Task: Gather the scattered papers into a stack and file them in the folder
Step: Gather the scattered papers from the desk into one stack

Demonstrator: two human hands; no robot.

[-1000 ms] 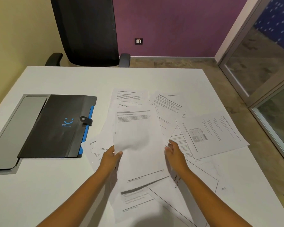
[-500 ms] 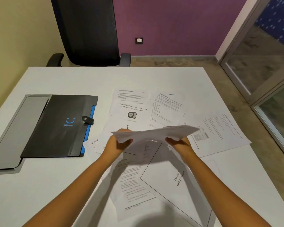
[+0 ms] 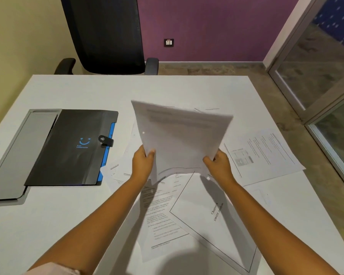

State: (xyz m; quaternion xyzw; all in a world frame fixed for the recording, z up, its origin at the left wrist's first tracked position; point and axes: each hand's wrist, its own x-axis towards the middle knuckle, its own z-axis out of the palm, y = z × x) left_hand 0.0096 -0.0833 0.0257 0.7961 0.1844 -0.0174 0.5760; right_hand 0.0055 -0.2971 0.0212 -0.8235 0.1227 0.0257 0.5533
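Both hands pinch the lower edge of a thin sheaf of white printed sheets (image 3: 179,139), raised tilted above the white worktop (image 3: 187,90) — the left hand (image 3: 142,165) with its grip pressed shut on the corner at seven o'clock, thumb on top, the right hand (image 3: 219,165) likewise clamped at five o'clock. The paper looks light and floppy; held only at the bottom it bows, so a grip along both long sides, I judge, would steady it for squaring. Beneath the wrists lie more loose pages, among them a bordered title page (image 3: 214,213) toward six o'clock and a printed landscape sheet (image 3: 266,153) at three. The closed black folder with a blue smile mark (image 3: 68,147) rests flat at nine o'clock — well apart from the sheaf.
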